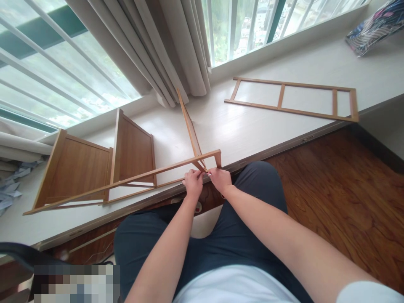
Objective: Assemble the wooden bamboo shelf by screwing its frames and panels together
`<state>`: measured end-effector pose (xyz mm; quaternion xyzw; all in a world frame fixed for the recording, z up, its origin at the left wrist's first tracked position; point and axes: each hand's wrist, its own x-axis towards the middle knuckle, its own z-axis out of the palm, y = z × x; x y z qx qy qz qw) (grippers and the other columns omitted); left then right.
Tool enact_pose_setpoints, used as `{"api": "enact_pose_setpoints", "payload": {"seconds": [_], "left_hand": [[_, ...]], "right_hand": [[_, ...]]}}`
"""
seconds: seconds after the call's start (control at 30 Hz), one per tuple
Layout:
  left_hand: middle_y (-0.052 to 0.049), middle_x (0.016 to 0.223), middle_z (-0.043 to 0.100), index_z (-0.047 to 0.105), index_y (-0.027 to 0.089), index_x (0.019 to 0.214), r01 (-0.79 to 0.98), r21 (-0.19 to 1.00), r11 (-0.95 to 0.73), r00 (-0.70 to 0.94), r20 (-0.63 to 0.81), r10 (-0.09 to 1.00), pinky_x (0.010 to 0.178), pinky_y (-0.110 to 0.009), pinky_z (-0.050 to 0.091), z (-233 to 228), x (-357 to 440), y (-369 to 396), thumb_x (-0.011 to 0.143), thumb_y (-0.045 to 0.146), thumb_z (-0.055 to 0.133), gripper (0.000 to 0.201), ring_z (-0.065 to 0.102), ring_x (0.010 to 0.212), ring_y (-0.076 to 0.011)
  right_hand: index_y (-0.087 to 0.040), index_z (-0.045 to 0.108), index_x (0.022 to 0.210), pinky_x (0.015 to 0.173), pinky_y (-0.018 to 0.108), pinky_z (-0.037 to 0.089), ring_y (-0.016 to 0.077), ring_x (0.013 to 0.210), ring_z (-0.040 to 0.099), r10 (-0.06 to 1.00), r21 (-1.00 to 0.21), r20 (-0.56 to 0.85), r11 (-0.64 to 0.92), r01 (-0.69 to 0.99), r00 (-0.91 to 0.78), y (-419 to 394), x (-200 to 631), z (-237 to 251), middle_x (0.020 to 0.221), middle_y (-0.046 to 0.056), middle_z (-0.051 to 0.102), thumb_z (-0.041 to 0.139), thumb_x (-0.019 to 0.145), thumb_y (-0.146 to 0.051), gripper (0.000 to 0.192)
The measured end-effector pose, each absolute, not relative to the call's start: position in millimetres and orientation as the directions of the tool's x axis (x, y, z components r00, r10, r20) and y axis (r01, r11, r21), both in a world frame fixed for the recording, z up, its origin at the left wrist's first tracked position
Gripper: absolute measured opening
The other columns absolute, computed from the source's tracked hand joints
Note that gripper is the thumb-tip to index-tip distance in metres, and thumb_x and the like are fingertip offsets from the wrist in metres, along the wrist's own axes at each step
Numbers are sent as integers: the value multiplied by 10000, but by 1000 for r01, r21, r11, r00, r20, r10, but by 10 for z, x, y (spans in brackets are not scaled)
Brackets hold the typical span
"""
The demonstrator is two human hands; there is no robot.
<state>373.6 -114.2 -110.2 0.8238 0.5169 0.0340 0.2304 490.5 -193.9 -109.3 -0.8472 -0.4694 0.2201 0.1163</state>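
Presently the left hand (192,184) and the right hand (220,180) meet at the near corner of a partly built wooden shelf frame (126,182), which rests on the white window ledge (252,126) directly at twelve o'clock from the seated person's lap; both hands are closed in a narrow pinch, fingertips almost touching each other, at the joint where the frame's long front rail (120,183) meets a thin upright slat panel (189,124); whether a small fastener sits between the fingers cannot be told, as the fingers hide the spot; the long rail runs its axis from the hands out toward nine o'clock, dropping slightly to its far end near the left edge of view; the slat panel rises from the same joint toward eleven o'clock, tilted and leaning toward the curtain (170,46); two brown back panels (132,147) stand upright behind the rail at ten o'clock; the hands are about equally near the joint, the left on the rail side, the right on the short end post (218,158); a separate ladder-like side frame (293,99) lies flat on the ledge at two o'clock, well apart from either hand and nearer the right one; a patterned bag (375,25) lies at the far right corner.
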Motion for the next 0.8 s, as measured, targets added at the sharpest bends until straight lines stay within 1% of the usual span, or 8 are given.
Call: {"api": "enact_pose_setpoints", "payload": {"seconds": [0.17, 0.27, 0.37, 0.47, 0.53, 0.63, 0.73, 0.8], "left_hand": [[-61, 1055, 670, 771, 299, 946, 830, 407, -380, 482, -181, 857, 784, -373, 381, -1129, 3699, -1128, 957, 373, 577, 209, 543, 1059, -275], [-63, 1105, 679, 754, 289, 1029, 783, 474, -404, 526, -155, 836, 859, -393, 416, -1143, 3634, -1116, 957, 334, 570, 203, 555, 1089, -271], [-70, 1180, 658, 707, 272, 1159, 669, 604, -433, 549, -9, 836, 995, -382, 424, -1139, 3486, -1175, 954, 267, 548, 260, 563, 1142, -240], [-80, 1175, 640, 681, 257, 1188, 631, 674, -383, 426, 112, 898, 1063, -377, 413, -1149, 3281, -1329, 962, 244, 502, 289, 557, 1166, -229], [-81, 1134, 645, 685, 247, 1146, 617, 726, -304, 361, 82, 929, 1034, -378, 444, -1187, 3151, -1454, 955, 246, 494, 270, 581, 1118, -228], [-76, 1075, 665, 696, 226, 1062, 554, 814, -175, 368, -51, 929, 968, -361, 491, -1282, 3037, -1602, 940, 256, 495, 237, 624, 1044, -216], [-67, 1036, 698, 712, 215, 986, 525, 849, -55, 428, -208, 880, 955, -356, 498, -1359, 3057, -1668, 925, 276, 502, 227, 648, 1026, -212], [-63, 1016, 717, 721, 210, 978, 508, 862, 5, 474, -285, 833, 930, -353, 505, -1365, 3123, -1684, 915, 290, 511, 233, 660, 992, -208]], "right_hand": [[-251, 750, 1050, 826, 334, 526, 254, 924, 750, 834, -408, -292, -552, 727, 468, -1939, 4892, -1075, 981, 110, 777, 473, 1023, -381, 307], [-263, 758, 1034, 818, 327, 521, 250, 913, 748, 824, -402, -297, -567, 719, 483, -1926, 4892, -1078, 969, 98, 780, 503, 1010, -388, 285], [-266, 766, 1007, 799, 328, 519, 254, 895, 747, 814, -386, -295, -581, 716, 501, -1924, 4898, -1093, 946, 95, 781, 517, 1003, -424, 295], [-265, 769, 1008, 798, 328, 515, 254, 893, 744, 802, -375, -299, -597, 709, 517, -1935, 4906, -1113, 937, 102, 779, 523, 998, -463, 317], [-263, 768, 1021, 799, 317, 508, 246, 892, 742, 801, -384, -292, -599, 703, 523, -1944, 4910, -1127, 943, 101, 779, 530, 996, -465, 313], [-265, 766, 1013, 785, 313, 501, 246, 880, 738, 799, -393, -279, -601, 696, 532, -1951, 4910, -1145, 934, 91, 780, 540, 990, -471, 308], [-269, 767, 1005, 781, 316, 492, 247, 870, 730, 789, -414, -273, -613, 673, 551, -1955, 4902, -1149, 922, 82, 779, 569, 969, -494, 302], [-253, 768, 983, 785, 307, 481, 236, 862, 719, 773, -462, -265, -627, 627, 577, -1969, 4890, -1137, 908, 82, 774, 574, 963, -504, 318]]}}
